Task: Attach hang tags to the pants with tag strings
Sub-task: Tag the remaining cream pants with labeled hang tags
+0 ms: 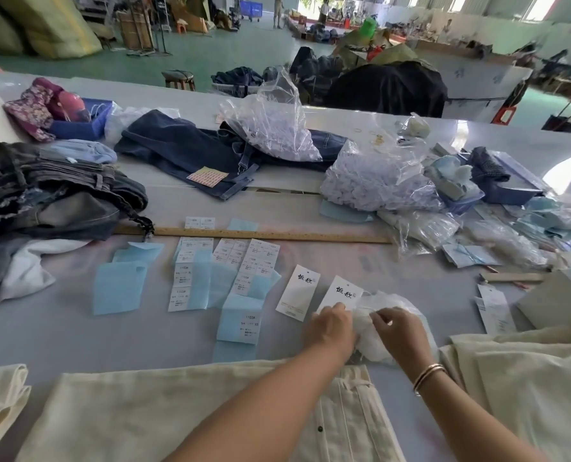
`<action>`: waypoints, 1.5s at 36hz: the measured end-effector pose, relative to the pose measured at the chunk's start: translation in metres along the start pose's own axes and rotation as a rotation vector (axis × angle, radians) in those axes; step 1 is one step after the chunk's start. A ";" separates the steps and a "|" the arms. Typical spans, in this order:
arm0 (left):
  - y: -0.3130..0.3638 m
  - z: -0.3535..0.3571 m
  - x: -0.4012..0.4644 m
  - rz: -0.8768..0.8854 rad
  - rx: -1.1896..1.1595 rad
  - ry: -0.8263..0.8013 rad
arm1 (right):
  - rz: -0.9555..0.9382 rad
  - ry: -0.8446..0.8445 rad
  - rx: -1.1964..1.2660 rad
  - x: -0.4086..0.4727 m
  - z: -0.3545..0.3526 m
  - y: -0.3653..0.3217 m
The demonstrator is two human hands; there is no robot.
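A clear plastic bag of white tag strings point(382, 331) lies on the grey table point(61, 331), just beyond the waistband of the cream pants point(164, 415) spread along the near edge. Both hands are at it: the left hand point(330, 328) has its fingers curled onto the bag's left side, and the right hand point(399, 331) (two thin bangles on its wrist) pinches at the plastic with bent fingertips. A white hang tag point(339, 293) sits partly under the left fingers, a second hang tag point(297, 291) just left of it. Farther out lie size labels on blue backing point(217, 278), a wooden ruler point(261, 234) and dark jeans point(184, 148).
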State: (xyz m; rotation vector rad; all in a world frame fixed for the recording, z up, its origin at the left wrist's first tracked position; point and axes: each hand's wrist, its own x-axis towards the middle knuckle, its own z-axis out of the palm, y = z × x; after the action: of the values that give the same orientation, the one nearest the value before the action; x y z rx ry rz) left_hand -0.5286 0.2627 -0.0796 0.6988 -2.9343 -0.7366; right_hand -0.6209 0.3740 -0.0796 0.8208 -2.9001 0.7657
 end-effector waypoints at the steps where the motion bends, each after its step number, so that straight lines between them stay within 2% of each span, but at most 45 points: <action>1: 0.007 0.003 0.006 0.011 0.021 0.005 | 0.004 0.013 0.054 -0.001 0.000 0.001; 6: 0.031 0.014 0.024 0.004 0.073 0.000 | 0.013 0.015 0.178 -0.002 -0.004 0.004; 11: 0.027 0.022 0.025 0.034 0.172 -0.015 | 0.049 -0.028 0.354 0.003 -0.019 -0.006; 15: 0.023 0.015 0.024 0.028 0.113 -0.027 | 0.187 -0.012 0.866 0.009 -0.042 -0.027; 17: 0.020 0.010 0.023 0.012 0.080 -0.033 | 0.188 -0.034 1.010 0.008 -0.049 -0.038; 21: 0.012 0.005 0.019 0.054 0.117 -0.043 | 0.255 -0.113 1.066 0.009 -0.050 -0.058; 25: 0.010 0.004 0.012 0.030 0.097 -0.007 | 0.405 0.017 1.175 0.025 -0.061 -0.053; 30: 0.014 0.000 0.014 0.019 -0.008 0.054 | 0.426 -0.198 1.010 0.030 -0.062 -0.048; 36: 0.031 0.010 0.024 0.132 0.074 0.099 | 0.390 -0.245 1.003 0.026 -0.061 -0.056; 39: 0.035 0.016 0.027 0.102 0.092 0.126 | 0.332 -0.280 0.969 0.023 -0.061 -0.063; 43: 0.034 0.018 0.031 0.023 -0.033 0.112 | 0.230 -0.153 0.933 0.023 -0.067 -0.059; 49: 0.040 0.016 0.036 0.038 -0.033 0.104 | 0.192 0.050 1.098 0.015 -0.065 -0.044; 54: 0.033 0.017 0.033 0.104 0.018 0.107 | 0.195 0.057 1.013 0.016 -0.063 -0.032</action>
State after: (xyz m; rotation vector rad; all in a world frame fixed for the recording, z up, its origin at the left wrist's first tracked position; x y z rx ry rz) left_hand -0.5742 0.2813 -0.0819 0.5628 -2.8577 -0.6433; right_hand -0.6255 0.3720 -0.0076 0.4860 -2.4233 2.2838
